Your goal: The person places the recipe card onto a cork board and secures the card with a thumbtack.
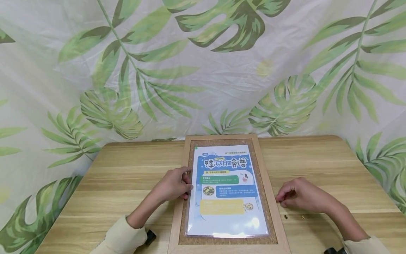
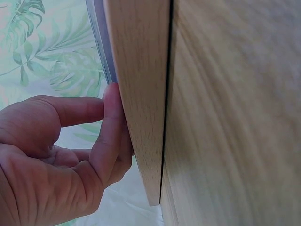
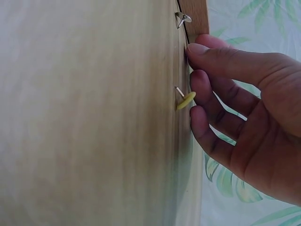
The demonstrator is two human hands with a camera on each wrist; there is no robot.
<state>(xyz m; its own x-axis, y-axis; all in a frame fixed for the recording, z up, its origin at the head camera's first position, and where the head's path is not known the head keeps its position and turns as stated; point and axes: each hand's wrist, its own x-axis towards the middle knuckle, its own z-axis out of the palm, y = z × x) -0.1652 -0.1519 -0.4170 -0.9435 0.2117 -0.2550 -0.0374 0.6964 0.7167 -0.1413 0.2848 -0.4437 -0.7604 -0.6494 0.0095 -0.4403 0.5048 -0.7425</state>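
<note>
A laminated printed sheet (image 1: 225,222) lies on a wood-framed cork board (image 1: 269,180) on the table. One green thumbtack (image 1: 196,148) is at the sheet's top left corner. My left hand (image 1: 173,183) rests on the board's left side, fingertips at the frame and the sheet's edge. To the right of the board, my right hand (image 1: 304,194) has its thumb and index fingertips together down by the frame; I cannot tell whether a tack is between them. Near those fingers lie a yellow thumbtack (image 3: 186,100) and a silvery thumbtack (image 3: 182,20).
The wooden table (image 1: 127,165) extends on both sides of the board. Behind it hangs a leaf-patterned cloth (image 1: 222,88), which meets the table's far edge. A dark strap or device (image 1: 150,237) is at the left sleeve.
</note>
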